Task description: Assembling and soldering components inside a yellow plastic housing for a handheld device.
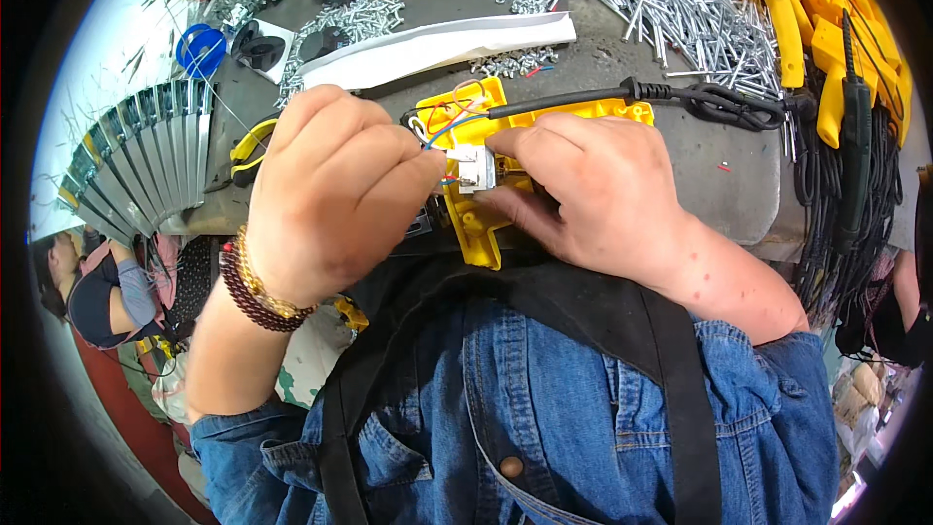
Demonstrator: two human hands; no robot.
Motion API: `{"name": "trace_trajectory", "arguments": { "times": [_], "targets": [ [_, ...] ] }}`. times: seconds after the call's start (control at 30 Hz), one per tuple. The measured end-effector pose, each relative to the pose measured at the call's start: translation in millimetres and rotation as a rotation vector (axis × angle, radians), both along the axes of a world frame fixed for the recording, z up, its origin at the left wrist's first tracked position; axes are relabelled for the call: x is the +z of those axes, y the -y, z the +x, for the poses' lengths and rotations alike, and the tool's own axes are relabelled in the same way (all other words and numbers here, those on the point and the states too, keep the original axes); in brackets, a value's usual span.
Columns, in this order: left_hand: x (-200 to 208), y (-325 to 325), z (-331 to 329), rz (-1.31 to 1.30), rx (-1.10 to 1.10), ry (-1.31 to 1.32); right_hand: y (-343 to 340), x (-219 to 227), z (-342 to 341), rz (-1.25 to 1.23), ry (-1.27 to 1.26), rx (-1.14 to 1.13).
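one head-worn fisheye looks steeply down, close over the workbench (700, 156).

Yellow housing (476, 224), black cord (573, 102), red and blue wires (449, 122), silver screws (680, 0)

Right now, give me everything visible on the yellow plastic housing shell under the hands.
The yellow plastic housing shell lies open side up on the grey worktable, at its near edge. It looks like moulded hard plastic, with a handle-like leg pointing toward the person. A black ribbed power cord runs in from the right; red, blue and white wires loop inside. The left hand and right hand meet over a small white block in it, covering its middle.
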State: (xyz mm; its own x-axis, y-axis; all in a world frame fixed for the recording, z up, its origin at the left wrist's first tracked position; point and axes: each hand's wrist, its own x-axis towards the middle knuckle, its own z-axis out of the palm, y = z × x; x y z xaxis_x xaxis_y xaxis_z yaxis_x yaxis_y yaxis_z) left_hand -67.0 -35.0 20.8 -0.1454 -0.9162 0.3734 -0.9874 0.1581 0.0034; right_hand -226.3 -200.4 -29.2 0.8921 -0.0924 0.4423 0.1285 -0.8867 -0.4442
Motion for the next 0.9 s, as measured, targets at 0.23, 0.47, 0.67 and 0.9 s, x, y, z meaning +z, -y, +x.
{"name": "trace_trajectory", "arguments": {
  "times": [0.23,0.47,0.67,0.9],
  "targets": [
    [-19,-7,1,-0.023,0.108,-0.1,-1,-2,-1,-0.003,0.025,-0.014],
    [-23,-5,8,0.045,0.13,-0.382,1,-8,1,0.028,0.092,-0.006],
    [-6,-1,5,0.117,0.061,-0.224,1,-7,0,0.042,0.075,0.002],
    [-15,-1,-1,-0.001,0.064,-0.257,1,-8,-2,0.05,0.052,0.002]
  ]
}}
